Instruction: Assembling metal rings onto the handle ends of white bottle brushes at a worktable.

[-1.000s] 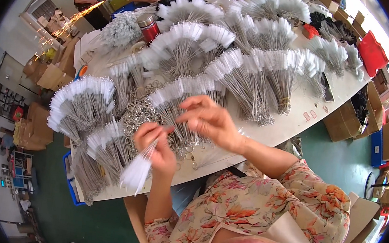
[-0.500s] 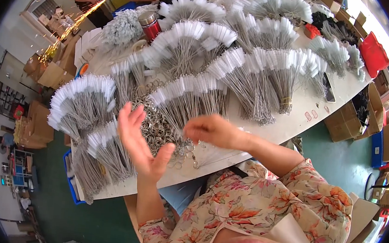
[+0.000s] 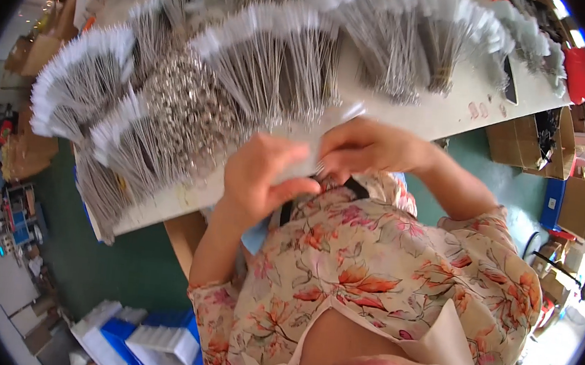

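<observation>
My left hand (image 3: 254,179) is raised over the table's front edge, thumb and fingers apart with a gap between them. Close beside its thumb tip, my right hand (image 3: 372,146) has its fingers pinched together. A small glint of metal shows at those fingertips, too blurred to name. Just above the right knuckles is a blurred white tip (image 3: 353,110); whether the hand holds it I cannot tell. Beyond my left hand lies a heap of metal rings (image 3: 187,111). Bundles of white-tipped wire brushes (image 3: 268,62) are fanned out behind it.
More wire brushes (image 3: 86,74) lie at the left of the white table (image 3: 451,116). A phone (image 3: 510,82) rests near its right edge. Cardboard boxes (image 3: 519,136) and a red bag (image 3: 583,76) are at the right. Blue and white bins (image 3: 146,340) stand on the green floor.
The view has tipped downward, so the table sits higher in it. My hands have come closer together, off the ring heap and nearer my body. The right fingers are now pinched.
</observation>
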A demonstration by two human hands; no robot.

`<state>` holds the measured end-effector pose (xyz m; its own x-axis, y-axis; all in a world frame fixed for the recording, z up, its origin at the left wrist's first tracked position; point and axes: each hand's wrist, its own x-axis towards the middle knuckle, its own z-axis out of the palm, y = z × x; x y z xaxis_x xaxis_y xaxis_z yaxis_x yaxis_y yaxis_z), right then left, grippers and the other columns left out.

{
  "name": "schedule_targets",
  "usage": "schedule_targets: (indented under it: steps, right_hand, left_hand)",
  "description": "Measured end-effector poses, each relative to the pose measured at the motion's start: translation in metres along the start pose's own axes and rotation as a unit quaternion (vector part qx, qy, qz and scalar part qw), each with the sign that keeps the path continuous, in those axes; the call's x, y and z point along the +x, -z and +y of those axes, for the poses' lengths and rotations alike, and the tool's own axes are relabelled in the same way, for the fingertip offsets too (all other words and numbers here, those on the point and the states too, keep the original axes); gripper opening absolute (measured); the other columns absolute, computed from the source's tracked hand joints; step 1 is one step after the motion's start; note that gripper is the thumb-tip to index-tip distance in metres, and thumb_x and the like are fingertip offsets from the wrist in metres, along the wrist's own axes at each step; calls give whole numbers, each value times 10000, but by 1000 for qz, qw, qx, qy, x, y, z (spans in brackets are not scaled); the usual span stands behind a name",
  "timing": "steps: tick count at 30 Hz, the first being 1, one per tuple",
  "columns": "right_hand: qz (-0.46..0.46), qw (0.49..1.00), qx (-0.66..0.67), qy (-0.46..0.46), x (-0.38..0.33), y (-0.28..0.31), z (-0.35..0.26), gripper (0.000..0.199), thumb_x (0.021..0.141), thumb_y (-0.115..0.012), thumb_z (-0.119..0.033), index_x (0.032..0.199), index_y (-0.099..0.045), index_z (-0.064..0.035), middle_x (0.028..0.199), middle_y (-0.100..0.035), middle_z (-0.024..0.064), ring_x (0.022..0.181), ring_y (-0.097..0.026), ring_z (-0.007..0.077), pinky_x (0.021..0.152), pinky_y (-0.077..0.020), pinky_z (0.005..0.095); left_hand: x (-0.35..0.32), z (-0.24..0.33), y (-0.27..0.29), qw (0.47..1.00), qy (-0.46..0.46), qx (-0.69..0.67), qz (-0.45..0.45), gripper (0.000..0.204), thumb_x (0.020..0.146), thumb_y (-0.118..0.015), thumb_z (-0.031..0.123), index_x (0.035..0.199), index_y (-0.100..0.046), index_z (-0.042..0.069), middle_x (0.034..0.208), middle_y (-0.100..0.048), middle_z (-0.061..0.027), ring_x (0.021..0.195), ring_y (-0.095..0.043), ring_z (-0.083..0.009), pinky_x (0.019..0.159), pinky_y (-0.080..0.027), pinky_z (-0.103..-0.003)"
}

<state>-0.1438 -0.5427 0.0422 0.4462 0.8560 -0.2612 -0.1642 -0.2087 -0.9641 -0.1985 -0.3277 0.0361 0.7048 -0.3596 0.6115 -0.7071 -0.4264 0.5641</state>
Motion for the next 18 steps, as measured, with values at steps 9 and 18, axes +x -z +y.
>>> schedule_targets:
  steps: [9, 18]
  right_hand:
    - [341, 807, -473, -97, -77, 41, 88, 81, 779, -575, -74, 836, -622, -41, 794, -626, 110, 694, -619, 263, 604, -481, 355]
    - [203, 900, -325, 208, 52, -48, 46, 62, 777, -610, -54, 833, -621, -30, 846, -610, 106, 684, -593, 251, 605, -477, 327]
  left_hand:
    - [-90, -35, -16, 888, 448, 94, -48, 131, 818, -614, 170, 832, -595, 42, 758, -624, -55, 624, -580, -88, 554, -458, -250]
    - [-59, -18, -4, 874, 371, -263, 171, 52, 794, -565, -73, 810, -545, -28, 1007, -593, -158, 830, -623, -164, 672, -526, -267]
